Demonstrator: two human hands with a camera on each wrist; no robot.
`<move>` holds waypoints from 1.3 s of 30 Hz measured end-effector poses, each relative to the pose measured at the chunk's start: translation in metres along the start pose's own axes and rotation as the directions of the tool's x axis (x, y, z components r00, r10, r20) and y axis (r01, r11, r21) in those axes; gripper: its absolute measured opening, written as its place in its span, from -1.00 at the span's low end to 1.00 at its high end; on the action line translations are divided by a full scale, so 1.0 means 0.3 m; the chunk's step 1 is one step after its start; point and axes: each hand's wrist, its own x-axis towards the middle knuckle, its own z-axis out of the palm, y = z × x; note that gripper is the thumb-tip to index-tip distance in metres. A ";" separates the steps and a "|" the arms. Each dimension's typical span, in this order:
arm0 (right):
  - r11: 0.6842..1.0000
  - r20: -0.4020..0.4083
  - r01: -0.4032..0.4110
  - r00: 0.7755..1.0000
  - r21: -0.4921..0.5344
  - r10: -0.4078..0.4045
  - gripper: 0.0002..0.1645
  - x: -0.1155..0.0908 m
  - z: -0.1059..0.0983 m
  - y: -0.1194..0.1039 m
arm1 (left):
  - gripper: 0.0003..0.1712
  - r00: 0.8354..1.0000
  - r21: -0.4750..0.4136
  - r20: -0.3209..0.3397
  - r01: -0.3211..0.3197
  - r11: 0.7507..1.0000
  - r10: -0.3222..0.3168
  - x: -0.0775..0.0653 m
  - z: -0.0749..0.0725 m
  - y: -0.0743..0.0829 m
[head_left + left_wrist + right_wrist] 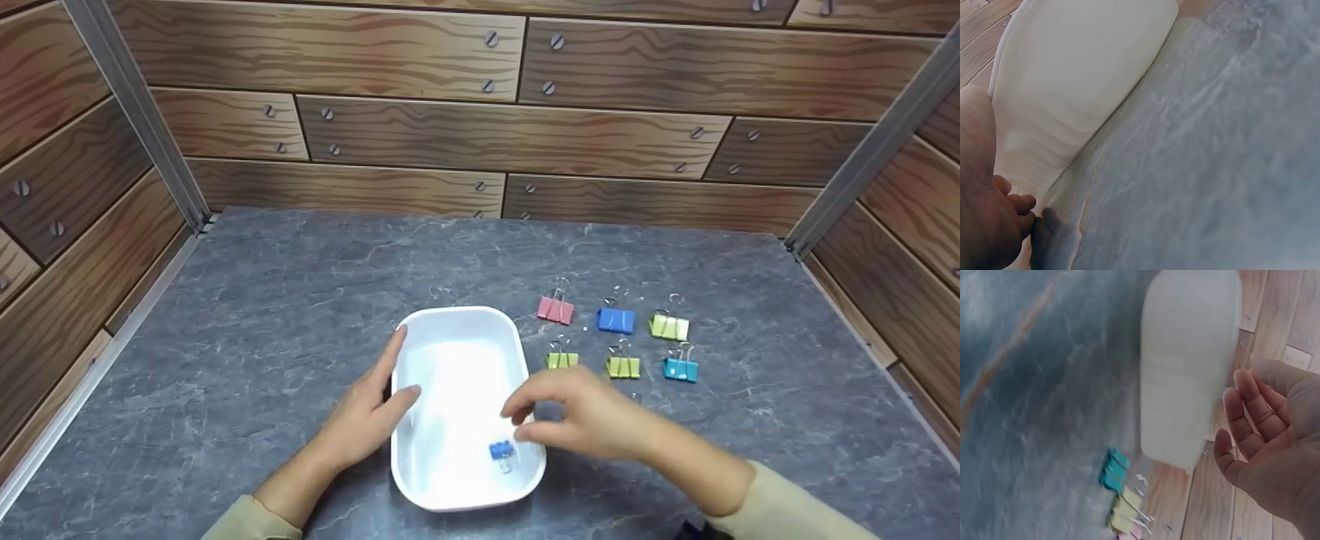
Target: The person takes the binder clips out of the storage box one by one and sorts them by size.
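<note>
A white rectangular plastic tub [450, 480] sits in front of me. My left hand [367, 412] grips its left rim, thumb over the inside and fingers along the outer wall; in the left wrist view that hand [994, 208] lies against the tub's side [1072, 73]. Over the right rim hovers my right hand [592, 416], fingers loosely curled, holding nothing. A small blue binder clip [501, 450] is inside the tub, just below the right fingertips. In the right wrist view the right hand [1275, 433] shows relaxed fingers and a bare palm.
Right of the tub stand binder clips in two rows: pink [555, 310], blue [615, 320] and yellow-green [669, 327] behind, two yellow-green ones [562, 361] and a teal one [680, 369] nearer. Wood-patterned walls [420, 135] enclose the grey marbled table [285, 300].
</note>
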 end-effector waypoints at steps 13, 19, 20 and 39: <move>0.984 0.182 -0.057 0.979 -0.172 0.088 -0.75 0.041 0.055 0.034 | -0.08 1.000 -0.016 0.004 0.005 1.000 -0.005 0.001 -0.003 0.001; 0.978 0.259 -0.091 0.956 -0.186 0.138 -0.74 0.062 0.050 0.031 | -0.08 1.000 -0.017 0.004 0.001 1.000 -0.001 0.001 -0.001 0.001; 0.978 0.265 -0.093 0.954 -0.188 0.142 -0.74 0.064 0.051 0.031 | -0.08 1.000 -0.017 0.005 0.001 1.000 -0.001 0.001 -0.001 0.001; 0.951 0.299 -0.146 0.926 -0.274 0.228 -0.79 0.092 0.077 0.005 | -0.08 1.000 0.004 0.010 0.015 1.000 -0.015 0.001 -0.001 -0.003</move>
